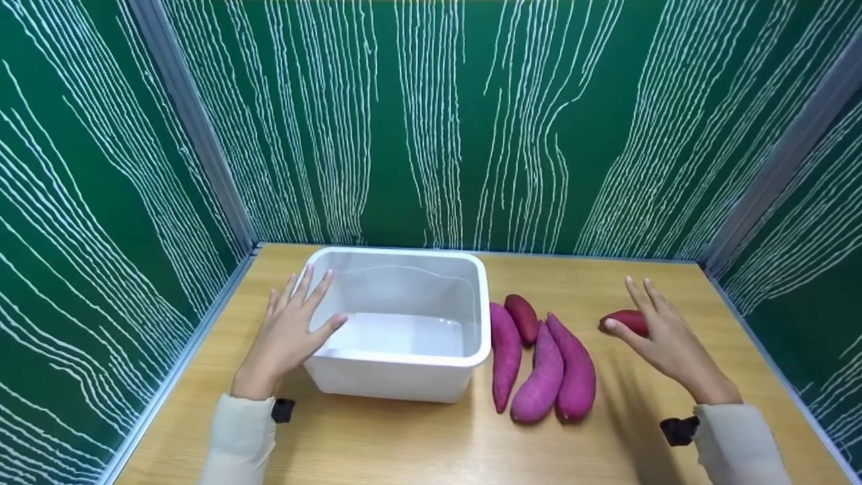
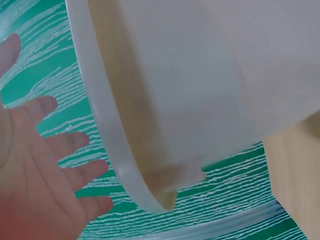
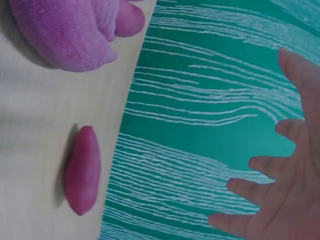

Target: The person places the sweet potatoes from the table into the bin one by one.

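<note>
A white plastic bin (image 1: 397,377) stands left of centre on the table. My left hand (image 1: 289,333) is spread over its left side, fingers straight and holding nothing; the left wrist view shows them beside the bin's rim (image 2: 107,115). To the right of the bin lie several sweet potatoes: a long purple one (image 1: 505,357) against its side, a small dark red one (image 1: 522,318), and two thick purple ones (image 1: 541,384) side by side. My right hand (image 1: 667,343), fingers spread, hovers above another small red sweet potato (image 3: 83,170), partly hiding it in the head view.
The wooden table (image 1: 417,444) is enclosed by green panels (image 1: 525,135) with white wavy lines. Grey metal posts (image 1: 195,128) stand at the back corners. A black wrist strap piece (image 1: 679,431) sits at the right cuff.
</note>
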Tool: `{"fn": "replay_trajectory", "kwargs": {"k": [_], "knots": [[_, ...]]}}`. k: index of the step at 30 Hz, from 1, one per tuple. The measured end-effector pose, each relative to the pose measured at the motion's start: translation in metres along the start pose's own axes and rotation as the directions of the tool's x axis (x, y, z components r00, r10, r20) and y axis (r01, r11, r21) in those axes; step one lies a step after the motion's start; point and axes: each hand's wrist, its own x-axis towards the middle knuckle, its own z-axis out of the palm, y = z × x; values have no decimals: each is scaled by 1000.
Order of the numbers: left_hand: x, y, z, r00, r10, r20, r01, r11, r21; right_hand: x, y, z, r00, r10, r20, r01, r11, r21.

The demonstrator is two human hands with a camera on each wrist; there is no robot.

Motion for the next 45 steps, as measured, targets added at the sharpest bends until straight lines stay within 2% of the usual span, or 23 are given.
{"fn": "replay_trajectory", "kwargs": {"k": [5, 11, 15, 19, 27, 36, 41, 45], "knots": [[-6, -11, 1, 1000, -4, -11, 3, 999, -48, 4, 16, -1, 999, -10, 31, 7, 995, 98], [-12, -20, 2, 1000, 19, -23, -22, 995, -100, 10, 33, -2, 999, -2, 40, -5, 986, 169], [-15, -24, 5, 997, 58, -46, -64, 986, -153, 12, 45, -2, 999, 18, 34, -24, 979, 203], [-16, -27, 9, 991, 113, -66, -124, 973, -196, 14, 56, 1, 998, 45, 35, -52, 971, 232], [-20, -27, 16, 991, 122, -53, -132, 956, -264, 22, 73, 9, 993, 86, 81, -106, 952, 287], [-22, -28, 18, 982, 172, -73, -187, 931, -314, 32, 91, 13, 978, 159, 132, -191, 941, 279], [-22, -28, 19, 978, 197, -71, -209, 915, -345, 38, 97, 16, 976, 156, 149, -193, 940, 281], [-23, -29, 18, 969, 229, -91, -247, 901, -356, 42, 101, 19, 982, 128, 142, -160, 956, 246]]}}
